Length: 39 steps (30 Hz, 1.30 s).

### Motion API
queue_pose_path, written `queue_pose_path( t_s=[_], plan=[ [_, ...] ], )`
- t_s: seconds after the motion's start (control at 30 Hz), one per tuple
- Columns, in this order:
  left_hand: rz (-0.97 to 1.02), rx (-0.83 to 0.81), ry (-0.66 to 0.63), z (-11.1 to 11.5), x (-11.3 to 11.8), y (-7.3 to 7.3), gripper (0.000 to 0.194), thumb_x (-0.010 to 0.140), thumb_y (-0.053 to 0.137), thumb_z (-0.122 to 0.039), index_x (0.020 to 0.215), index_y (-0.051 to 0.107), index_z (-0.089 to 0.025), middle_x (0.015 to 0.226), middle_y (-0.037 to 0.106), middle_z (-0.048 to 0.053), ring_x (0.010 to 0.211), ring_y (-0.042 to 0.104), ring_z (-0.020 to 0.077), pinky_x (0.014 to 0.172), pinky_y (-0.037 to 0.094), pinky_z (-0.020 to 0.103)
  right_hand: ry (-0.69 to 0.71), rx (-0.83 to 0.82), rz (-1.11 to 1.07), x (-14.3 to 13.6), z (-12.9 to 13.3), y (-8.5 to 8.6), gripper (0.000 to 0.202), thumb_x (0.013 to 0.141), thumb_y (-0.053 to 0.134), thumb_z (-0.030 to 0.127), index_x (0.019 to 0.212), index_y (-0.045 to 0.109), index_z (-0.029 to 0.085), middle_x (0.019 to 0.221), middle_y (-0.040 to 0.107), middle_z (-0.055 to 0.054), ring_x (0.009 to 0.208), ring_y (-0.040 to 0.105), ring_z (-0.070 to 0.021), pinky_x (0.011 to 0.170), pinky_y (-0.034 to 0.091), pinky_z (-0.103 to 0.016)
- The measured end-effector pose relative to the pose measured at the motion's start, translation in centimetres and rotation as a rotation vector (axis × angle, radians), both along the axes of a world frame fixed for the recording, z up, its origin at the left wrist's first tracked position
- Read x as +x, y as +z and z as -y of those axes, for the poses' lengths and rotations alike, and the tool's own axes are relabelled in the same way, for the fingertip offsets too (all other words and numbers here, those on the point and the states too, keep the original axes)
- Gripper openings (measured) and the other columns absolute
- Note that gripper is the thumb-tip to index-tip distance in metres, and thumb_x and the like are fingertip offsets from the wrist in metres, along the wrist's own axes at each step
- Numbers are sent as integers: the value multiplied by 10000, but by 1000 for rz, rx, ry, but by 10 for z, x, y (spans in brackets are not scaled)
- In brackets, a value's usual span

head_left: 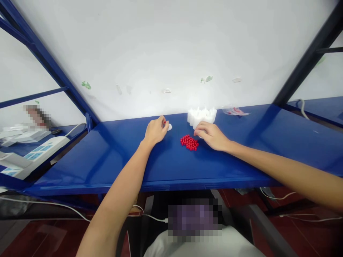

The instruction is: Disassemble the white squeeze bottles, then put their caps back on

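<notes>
My left hand [155, 130] is over the table with its fingers curled in. A small red bead [164, 122] shows between thumb and fingers. Right by the thumb tip is a small white round piece [169, 127], and I cannot tell whether the hand touches it. My right hand [210, 135] is closed, fingertips pressed together, at the right edge of a cluster of red beads [189, 142]. What those fingers hold, if anything, is hidden. Just behind the right hand stands a tight group of white containers with pointed tops [201, 116].
The blue table [120, 150] meets a white wall at the back. A clear plastic bag with red contents [235, 111] lies at the back right. Blue metal frame posts [66, 85] rise on the left. A white power strip [40, 155] lies beyond them.
</notes>
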State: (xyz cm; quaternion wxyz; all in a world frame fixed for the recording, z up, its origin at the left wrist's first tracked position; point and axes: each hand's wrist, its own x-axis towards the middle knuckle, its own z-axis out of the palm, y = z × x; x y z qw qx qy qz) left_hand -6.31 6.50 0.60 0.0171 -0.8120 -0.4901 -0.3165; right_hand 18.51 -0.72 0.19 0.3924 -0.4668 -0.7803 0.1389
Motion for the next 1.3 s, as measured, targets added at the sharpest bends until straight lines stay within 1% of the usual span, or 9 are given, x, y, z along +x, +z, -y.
queue_pose_path(
  t_s=[0.13, 0.23, 0.3, 0.37, 0.43, 0.5, 0.6, 1.03, 1.3],
  plan=[
    [-128, -143, 76, -14, -13, -6, 227, 883, 527, -379, 758, 558, -193, 734, 663, 50, 745, 611, 231, 806, 421, 380, -13, -95, -60, 0, 0, -5, 340, 890, 492, 399, 761, 709, 170, 879, 710, -80, 840, 635, -225, 784, 432, -334],
    [-123, -126, 115, -11, -10, -4, 287, 889, 520, -449, 789, 573, -185, 737, 666, 59, 786, 620, 256, 906, 396, 453, -49, -182, -71, 1, 0, -9, 401, 906, 464, 454, 720, 680, 173, 762, 701, -60, 747, 627, -214, 723, 419, -326],
    [-73, -73, 129, -4, -6, 1, 302, 914, 479, -462, 879, 590, -183, 718, 656, 50, 754, 614, 238, 875, 412, 423, -58, -195, -64, 2, -1, -11, 421, 911, 446, 468, 673, 637, 178, 679, 657, -41, 667, 591, -193, 670, 399, -316],
    [-28, -34, 58, 5, -2, 7, 280, 928, 457, -423, 1005, 592, -190, 675, 638, 20, 680, 595, 204, 761, 428, 348, -51, -187, -75, 1, -1, -11, 407, 918, 435, 462, 668, 598, 185, 624, 602, -17, 610, 544, -171, 634, 378, -305],
    [-68, -49, -121, 15, 5, 11, 268, 915, 469, -368, 1097, 581, -207, 642, 621, -13, 620, 571, 175, 664, 402, 296, -30, -173, -114, 1, -1, -11, 359, 927, 435, 452, 733, 589, 191, 608, 562, 7, 592, 517, -158, 623, 373, -296],
    [-170, -93, -301, 24, 12, 13, 234, 879, 499, -325, 1054, 607, -214, 657, 624, -21, 600, 560, 155, 622, 378, 275, -4, -158, -157, 0, -2, -10, 325, 940, 427, 442, 811, 594, 195, 620, 543, 19, 604, 516, -156, 630, 380, -290],
    [-280, -165, -422, 30, 20, 10, 196, 849, 511, -319, 940, 637, -199, 696, 639, -6, 606, 560, 144, 602, 367, 270, 25, -153, -181, 0, -4, -9, 359, 959, 387, 432, 812, 607, 191, 665, 550, 7, 647, 536, -159, 657, 396, -289],
    [-251, -385, -457, 26, 16, 11, 252, 738, 553, -242, 963, 648, -181, 702, 636, -4, 615, 553, 136, 591, 379, 260, 12, -167, -170, -2, -3, -5, 421, 930, 397, 422, 646, 599, 186, 642, 591, -23, 642, 556, -169, 665, 406, -297],
    [-210, -408, -497, 24, 15, 11, 213, 773, 591, -303, 932, 681, -195, 689, 620, -9, 601, 548, 129, 595, 391, 257, 25, -181, -233, -3, -2, -5, 271, 933, 444, 420, 882, 583, 193, 604, 572, 27, 602, 548, -159, 664, 418, -296]
  ],
)
